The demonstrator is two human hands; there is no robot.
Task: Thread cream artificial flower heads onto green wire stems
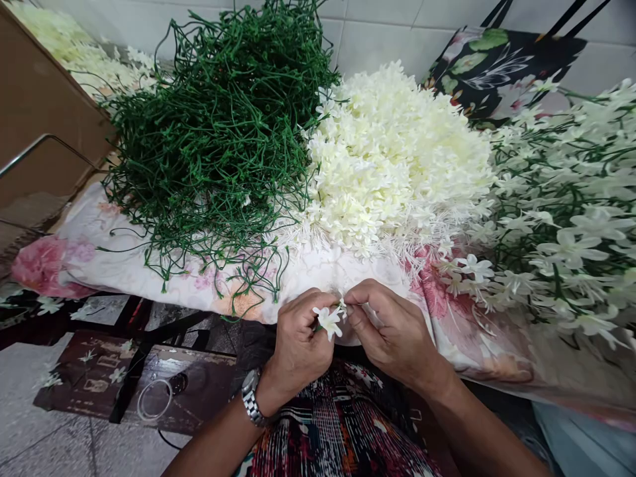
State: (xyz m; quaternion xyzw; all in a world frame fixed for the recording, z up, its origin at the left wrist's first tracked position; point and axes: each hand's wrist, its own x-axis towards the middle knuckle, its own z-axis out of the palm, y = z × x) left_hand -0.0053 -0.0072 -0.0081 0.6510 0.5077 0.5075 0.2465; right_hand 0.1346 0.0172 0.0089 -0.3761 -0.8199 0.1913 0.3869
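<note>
My left hand, with a metal watch on its wrist, is closed around an artificial flower whose white blossom shows between thumb and fingers. Its stem is mostly hidden in the fist. My right hand pinches a small white piece right beside that blossom; its exact shape is too small to make out. Both hands meet in front of my lap, at the near edge of the cloth. Beyond them lie a heap of green plastic stems and a heap of cream-white petals.
Finished-looking white flowers on green stems are piled at the right. A cardboard box stands at the left, and a dark floral bag leans on the tiled wall. Below the flowered cloth, a brown wooden bench holds a white ring.
</note>
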